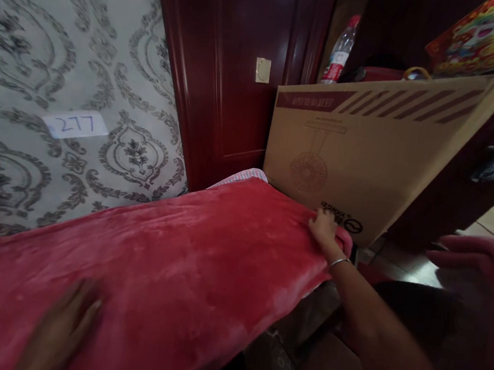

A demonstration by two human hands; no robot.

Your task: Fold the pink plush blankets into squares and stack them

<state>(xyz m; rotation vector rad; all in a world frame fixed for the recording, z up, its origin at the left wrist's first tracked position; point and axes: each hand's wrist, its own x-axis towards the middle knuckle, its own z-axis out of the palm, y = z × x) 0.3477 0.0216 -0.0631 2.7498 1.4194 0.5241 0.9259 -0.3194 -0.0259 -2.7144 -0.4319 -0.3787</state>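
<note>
Left hand (58, 330) seen open, blurred, above red plush cloth (183, 261) nr support's near edge; contact unclear. Cloth spread over hidden support, left edge by wall (70, 67). Right hand (325, 229) placed on cloth at far-right corner, well apart from left; whether fabric is pinched can't be told. Judged best: palms flat, pressure light & even, cloth eased outward w/o rucking. Striped fabric (244, 176) seen at far end, box (345, 149) just beyond, bottle (340, 52) behind.
</note>
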